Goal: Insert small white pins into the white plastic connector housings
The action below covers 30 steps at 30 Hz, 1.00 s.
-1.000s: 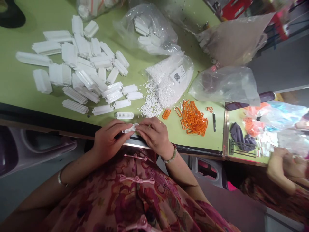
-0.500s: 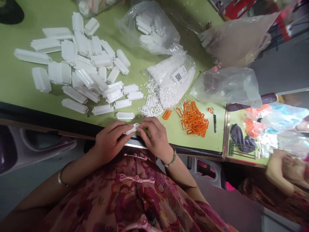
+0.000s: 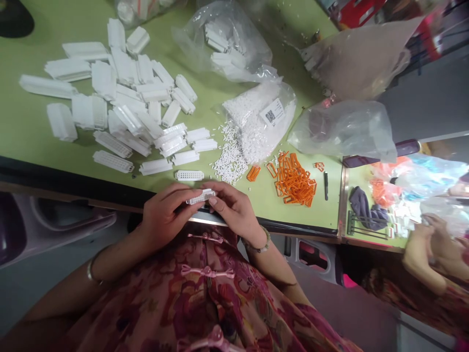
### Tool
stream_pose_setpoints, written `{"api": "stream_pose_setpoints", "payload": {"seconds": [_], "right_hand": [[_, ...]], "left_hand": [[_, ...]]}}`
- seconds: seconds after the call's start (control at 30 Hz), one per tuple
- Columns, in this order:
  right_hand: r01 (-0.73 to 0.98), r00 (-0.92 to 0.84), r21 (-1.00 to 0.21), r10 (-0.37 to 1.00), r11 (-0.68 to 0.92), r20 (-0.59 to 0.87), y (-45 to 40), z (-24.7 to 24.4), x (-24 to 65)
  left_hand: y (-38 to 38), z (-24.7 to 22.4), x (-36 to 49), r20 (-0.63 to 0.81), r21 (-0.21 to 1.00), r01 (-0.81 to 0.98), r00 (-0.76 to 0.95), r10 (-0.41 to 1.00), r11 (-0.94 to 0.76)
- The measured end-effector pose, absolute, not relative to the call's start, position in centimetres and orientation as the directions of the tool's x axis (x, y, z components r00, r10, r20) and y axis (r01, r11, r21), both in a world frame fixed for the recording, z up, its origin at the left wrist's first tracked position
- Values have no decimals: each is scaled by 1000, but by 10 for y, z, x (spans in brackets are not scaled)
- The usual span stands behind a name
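Observation:
At the table's front edge, a small white perforated part is held between both hands. My left hand pinches its left end, and my right hand grips its right end, with the thumb on its face. Just beyond them lies another white perforated part. Small white pegs are scattered in front of an open plastic bag of pegs with a printed label. A large pile of white parts spreads over the left side. Orange frames are heaped to the right.
A clear bag of white parts lies at the back, with another plastic bag to the right. A black pen rests near the table's right end. Another person's hands are at the adjoining table.
My right hand has turned and closed over the right end of the white part, its thumb now lying on the part. More of the part's perforated face shows. The other person's hands have shifted slightly.

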State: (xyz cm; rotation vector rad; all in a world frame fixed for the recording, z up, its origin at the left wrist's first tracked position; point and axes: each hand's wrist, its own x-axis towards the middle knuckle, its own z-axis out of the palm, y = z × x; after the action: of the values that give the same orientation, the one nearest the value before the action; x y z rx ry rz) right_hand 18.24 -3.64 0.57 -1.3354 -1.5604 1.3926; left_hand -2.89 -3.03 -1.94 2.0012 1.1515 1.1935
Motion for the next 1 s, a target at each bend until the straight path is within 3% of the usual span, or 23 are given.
{"api": "stream_pose_setpoints", "payload": {"seconds": [0.17,0.47,0.57,0.63,0.7,0.77,0.87,1.0], "right_hand": [[68,-230,-967,939,-245,-254,-40,-7,180],[87,-136,-953,944,-292,-301,-44,-13,171],[166,-200,-961,947,-221,-253,-42,-6,178],[316,-223,-948,968,-44,-119,-37,1,187],[538,-206,-824,976,178,76,-28,4,196],[720,-244,-615,947,322,210,-19,1,202],[814,-368,-379,895,441,251,-8,-13,199],[843,-399,-280,883,460,249,0,-27,188]], "left_hand": [[-31,-19,-28,438,765,402,248,864,-503],[-35,-22,-28,506,705,388,313,804,-594],[-38,-20,-30,467,735,389,303,831,-555],[-39,-18,-33,359,812,398,237,903,-427],[-40,-17,-35,220,901,350,137,966,-255],[-39,-17,-36,118,955,264,71,990,-133],[-36,-19,-34,97,971,215,58,994,-108],[-34,-21,-33,122,956,258,86,989,-140]]}}
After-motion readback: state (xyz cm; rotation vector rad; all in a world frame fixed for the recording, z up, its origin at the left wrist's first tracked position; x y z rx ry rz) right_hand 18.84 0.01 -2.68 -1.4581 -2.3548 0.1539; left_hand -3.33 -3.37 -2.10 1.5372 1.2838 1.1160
